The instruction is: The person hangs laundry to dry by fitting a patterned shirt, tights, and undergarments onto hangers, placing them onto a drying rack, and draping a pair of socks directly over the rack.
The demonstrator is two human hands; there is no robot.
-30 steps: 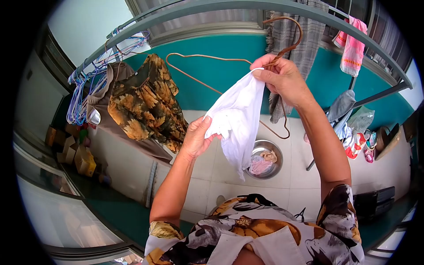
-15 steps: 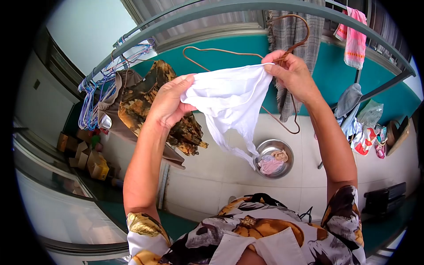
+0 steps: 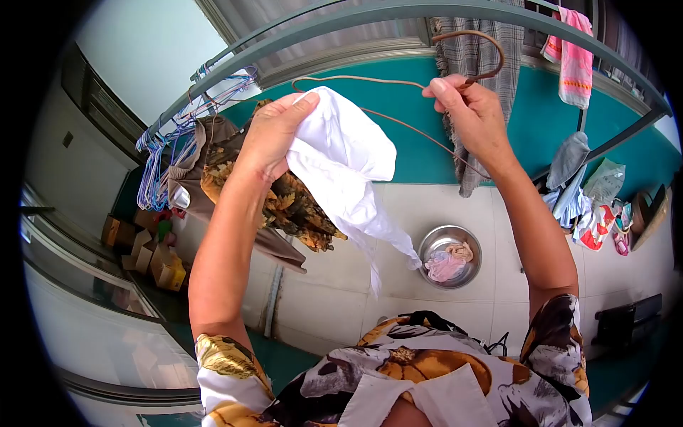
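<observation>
My left hand [image 3: 274, 135] pinches the top of a white cloth garment [image 3: 341, 142], which hangs down with thin strips trailing below. One side of the cloth droops free toward the right. My right hand [image 3: 473, 114] is closed around the neck of a brown clothes hanger [image 3: 398, 80], just under its large hook. The hanger's left end passes close behind the cloth near my left hand; whether the cloth touches it is hidden. Below, a metal basin [image 3: 477, 265] on the floor holds damp-looking pink and beige cloths [image 3: 447, 266].
A grey rail [image 3: 313, 28] curves overhead. At its left hang several wire hangers [image 3: 163, 160] and a patterned brown garment [image 3: 306, 220]. A grey checked cloth [image 3: 478, 107] and a pink towel [image 3: 576, 60] hang opposite. Cardboard boxes [image 3: 165, 267] stand at lower left.
My right hand has let go of the white garment's right corner, which has dropped and folded over. It keeps hold of the hanger. My left hand still grips the garment.
</observation>
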